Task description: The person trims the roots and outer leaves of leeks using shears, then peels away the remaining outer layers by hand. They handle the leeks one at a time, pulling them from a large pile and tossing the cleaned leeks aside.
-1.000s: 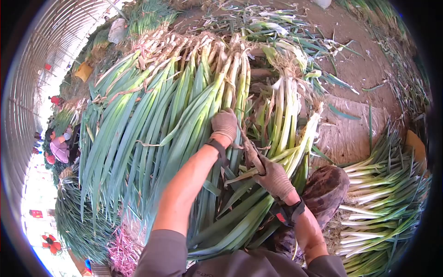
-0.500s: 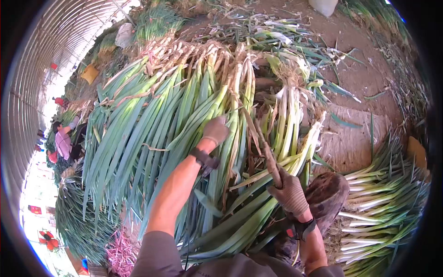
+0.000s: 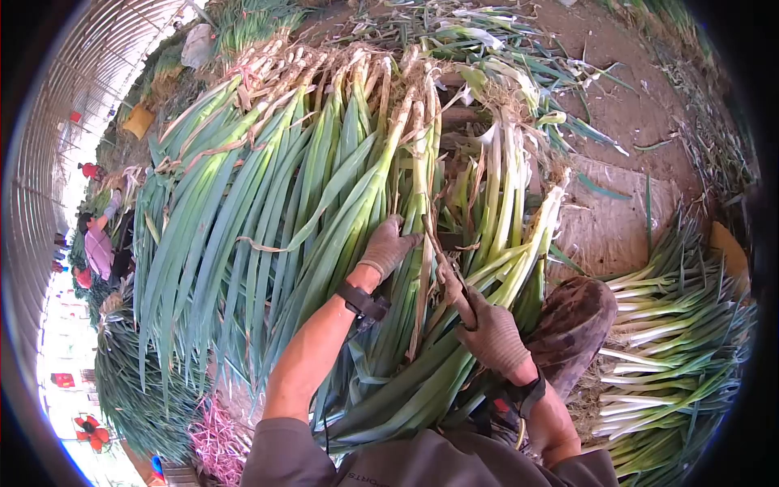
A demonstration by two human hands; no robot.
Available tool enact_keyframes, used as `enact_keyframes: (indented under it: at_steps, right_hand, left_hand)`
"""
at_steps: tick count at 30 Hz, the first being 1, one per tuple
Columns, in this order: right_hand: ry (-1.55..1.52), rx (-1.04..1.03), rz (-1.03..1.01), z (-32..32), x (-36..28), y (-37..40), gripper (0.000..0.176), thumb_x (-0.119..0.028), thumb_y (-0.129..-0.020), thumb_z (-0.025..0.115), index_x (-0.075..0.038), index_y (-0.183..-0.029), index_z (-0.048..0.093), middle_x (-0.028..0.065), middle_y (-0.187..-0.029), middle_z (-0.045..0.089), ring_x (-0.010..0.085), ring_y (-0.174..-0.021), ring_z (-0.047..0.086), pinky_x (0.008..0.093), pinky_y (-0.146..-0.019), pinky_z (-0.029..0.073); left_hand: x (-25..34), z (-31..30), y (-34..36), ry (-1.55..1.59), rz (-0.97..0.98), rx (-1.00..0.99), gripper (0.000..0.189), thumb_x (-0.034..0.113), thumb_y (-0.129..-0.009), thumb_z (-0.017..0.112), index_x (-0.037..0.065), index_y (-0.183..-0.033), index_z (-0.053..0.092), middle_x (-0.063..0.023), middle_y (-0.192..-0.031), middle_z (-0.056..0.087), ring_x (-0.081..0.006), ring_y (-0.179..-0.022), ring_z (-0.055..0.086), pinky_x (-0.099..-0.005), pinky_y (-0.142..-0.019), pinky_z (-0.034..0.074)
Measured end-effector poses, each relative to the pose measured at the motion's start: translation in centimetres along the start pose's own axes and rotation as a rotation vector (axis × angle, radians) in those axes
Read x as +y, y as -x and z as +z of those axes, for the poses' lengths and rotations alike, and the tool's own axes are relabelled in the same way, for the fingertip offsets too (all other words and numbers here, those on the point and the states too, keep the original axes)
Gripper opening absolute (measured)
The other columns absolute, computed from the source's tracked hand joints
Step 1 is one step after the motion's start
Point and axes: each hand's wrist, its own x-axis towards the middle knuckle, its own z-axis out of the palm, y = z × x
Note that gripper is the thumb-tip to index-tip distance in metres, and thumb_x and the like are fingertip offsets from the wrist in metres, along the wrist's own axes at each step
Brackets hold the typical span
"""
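Observation:
My gloved left hand is closed around the green part of a large green onion, its thumb stretched to the right over the neighbouring stalk. My gloved right hand grips a wooden-handled tool, which slants up and left over the leaves. The tool's far end is thin and dark, partly lost among the stalks. A thick row of green onions lies under and left of my hands, roots pointing away from me. More pale stalks lie to the right, near the tool.
Trimmed green onions with white stems are piled at the right, beyond my knee. Loose leaves litter the soil at the back. Pink ties lie lower left. Another person is at the far left.
My left hand has opened its thumb out to the right and sits slightly lower. My right hand and the tool have shifted slightly left. The whole view has tilted a little.

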Motion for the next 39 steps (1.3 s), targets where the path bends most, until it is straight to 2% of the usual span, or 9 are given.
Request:
enact_keyframes:
  at_steps: [2,5,13,20,23,26,29,39]
  right_hand:
    - [0.028,0.003,0.023,-0.1,-0.1,-0.6,0.062,-0.018,-0.079,0.066,0.0,-0.136,0.048,0.0314,-0.085,0.066,0.0492,-0.086,0.065,0.0543,-0.079,0.052]
    - [0.028,0.018,0.037,-0.2,-0.6,-1.3,0.056,-0.015,-0.078,0.066,0.001,-0.13,0.052,0.032,-0.085,0.064,0.0494,-0.087,0.064,0.0535,-0.077,0.051]
    - [0.14,0.065,0.026,0.0,-0.5,-4.9,0.054,-0.021,-0.081,0.065,0.0,-0.129,0.051,0.0299,-0.087,0.068,0.0487,-0.089,0.066,0.0548,-0.08,0.053]
    - [0.201,0.14,0.011,-0.6,-0.3,-9.5,0.047,-0.025,-0.082,0.068,-0.001,-0.121,0.056,0.0286,-0.091,0.069,0.0468,-0.092,0.066,0.0546,-0.082,0.053]
    - [0.195,0.172,-0.006,-0.9,-0.4,-11.9,0.042,-0.025,-0.083,0.066,0.0,-0.116,0.057,0.0286,-0.091,0.069,0.0472,-0.091,0.066,0.055,-0.082,0.052]
    - [0.195,0.198,-0.014,-1.3,-0.8,-13.8,0.036,-0.024,-0.086,0.064,0.0,-0.112,0.057,0.0284,-0.09,0.069,0.0476,-0.09,0.066,0.0557,-0.082,0.052]
    - [0.184,0.214,0.001,-1.4,-0.8,-16.2,0.039,-0.021,-0.082,0.065,0.0,-0.114,0.059,0.0301,-0.092,0.068,0.0487,-0.092,0.064,0.0546,-0.083,0.051]
    - [0.213,0.266,-0.017,-1.1,-1.7,-21.6,0.034,-0.026,-0.088,0.062,-0.001,-0.111,0.058,0.0281,-0.094,0.069,0.0463,-0.095,0.067,0.0546,-0.085,0.052]
  left_hand:
    - [0.3,0.0,0.3,0.031,-0.006,0.027,0.064,0.022,-0.086,0.077,-0.014,-0.13,0.049,-0.0223,-0.121,0.063,-0.0241,-0.112,0.06,-0.0337,-0.1,0.046]
    - [0.0,0.0,0.1,-0.161,0.055,0.091,0.064,0.025,-0.081,0.08,-0.007,-0.128,0.052,-0.0294,-0.115,0.066,-0.0404,-0.109,0.065,-0.0401,-0.095,0.05]
    - [0.2,0.6,0.2,-0.165,0.04,0.103,0.059,0.026,-0.078,0.082,-0.004,-0.12,0.055,-0.0266,-0.109,0.069,-0.0397,-0.102,0.067,-0.0427,-0.091,0.052]
    - [-0.5,0.6,0.0,-0.082,0.047,0.079,0.056,0.028,-0.079,0.081,-0.003,-0.119,0.056,-0.0262,-0.107,0.07,-0.0393,-0.102,0.068,-0.0434,-0.091,0.052]
    - [0.9,0.2,0.5,-0.161,0.036,0.069,0.055,0.028,-0.08,0.08,-0.003,-0.119,0.056,-0.0268,-0.109,0.069,-0.0396,-0.104,0.068,-0.0438,-0.091,0.052]
    - [1.4,-0.1,0.7,-0.137,-0.002,0.012,0.057,0.021,-0.083,0.078,-0.006,-0.126,0.053,-0.0239,-0.116,0.068,-0.0338,-0.108,0.066,-0.0383,-0.097,0.048]
    - [1.0,0.0,0.9,-0.158,0.049,0.073,0.057,0.026,-0.08,0.078,-0.004,-0.123,0.055,-0.0273,-0.113,0.068,-0.0405,-0.108,0.066,-0.044,-0.095,0.05]
    - [-0.3,0.0,0.4,-0.086,0.052,0.027,0.056,0.023,-0.081,0.079,-0.004,-0.124,0.056,-0.0287,-0.117,0.067,-0.0413,-0.112,0.064,-0.0437,-0.098,0.049]
